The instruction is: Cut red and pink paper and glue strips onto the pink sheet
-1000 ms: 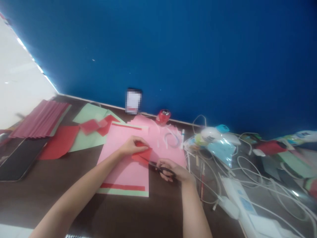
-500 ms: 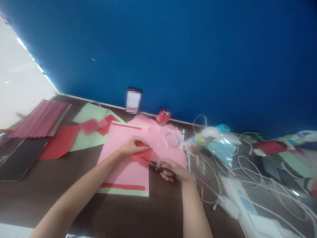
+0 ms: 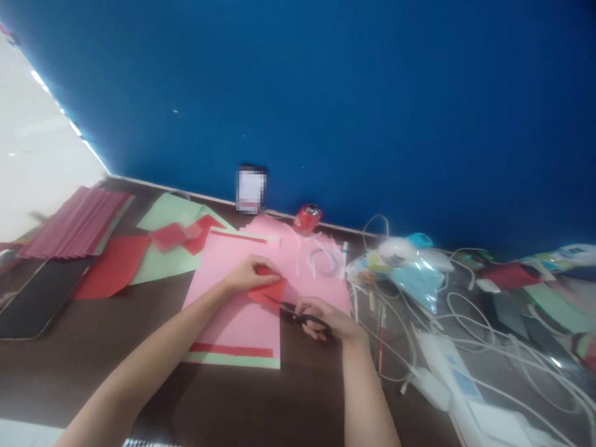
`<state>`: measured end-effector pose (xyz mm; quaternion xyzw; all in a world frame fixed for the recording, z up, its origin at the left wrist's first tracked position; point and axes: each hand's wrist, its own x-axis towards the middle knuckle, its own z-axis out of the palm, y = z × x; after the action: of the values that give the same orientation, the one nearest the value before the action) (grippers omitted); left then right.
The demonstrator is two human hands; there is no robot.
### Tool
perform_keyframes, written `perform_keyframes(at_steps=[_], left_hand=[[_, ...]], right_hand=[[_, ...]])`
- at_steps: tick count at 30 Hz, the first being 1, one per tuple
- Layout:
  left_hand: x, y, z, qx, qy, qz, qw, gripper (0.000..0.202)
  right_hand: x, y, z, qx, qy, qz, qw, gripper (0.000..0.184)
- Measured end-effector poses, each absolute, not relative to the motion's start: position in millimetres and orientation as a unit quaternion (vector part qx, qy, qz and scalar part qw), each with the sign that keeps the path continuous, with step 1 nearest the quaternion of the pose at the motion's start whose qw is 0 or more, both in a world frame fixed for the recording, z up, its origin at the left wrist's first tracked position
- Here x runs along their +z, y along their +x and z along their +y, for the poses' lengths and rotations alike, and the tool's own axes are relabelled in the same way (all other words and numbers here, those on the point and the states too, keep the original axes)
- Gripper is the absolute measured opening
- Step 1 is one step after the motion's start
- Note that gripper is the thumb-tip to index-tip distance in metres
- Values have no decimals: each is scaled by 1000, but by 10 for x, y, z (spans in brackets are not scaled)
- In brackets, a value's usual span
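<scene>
My left hand (image 3: 249, 273) pinches a small piece of red paper (image 3: 274, 290) between thumb and fingers. Black-handled scissors (image 3: 310, 320) sit in my right hand (image 3: 328, 320), with its fingers around the handles. Their blades point left and reach the lower part of the red piece. Beneath both lies a pink sheet (image 3: 228, 326) with a red strip (image 3: 233, 351) and a pale green border along its near edge. A similar red strip runs along its far edge.
Pleated pink paper (image 3: 77, 223) and a dark phone-like slab (image 3: 40, 301) lie at the left, near red paper (image 3: 112, 267) and green sheets (image 3: 172, 214). A red object (image 3: 308, 218) stands by the blue wall. White cables (image 3: 465, 335) and a power strip (image 3: 449, 372) spread across the right.
</scene>
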<state>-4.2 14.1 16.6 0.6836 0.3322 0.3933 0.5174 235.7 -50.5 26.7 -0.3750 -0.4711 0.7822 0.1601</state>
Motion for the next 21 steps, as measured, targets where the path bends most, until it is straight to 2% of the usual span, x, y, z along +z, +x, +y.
perform_keyframes(at_steps=[21], left_hand=[[172, -46, 130, 385, 687, 331, 520, 14]], right_hand=[[227, 2397, -492, 781, -370, -481, 149, 16]])
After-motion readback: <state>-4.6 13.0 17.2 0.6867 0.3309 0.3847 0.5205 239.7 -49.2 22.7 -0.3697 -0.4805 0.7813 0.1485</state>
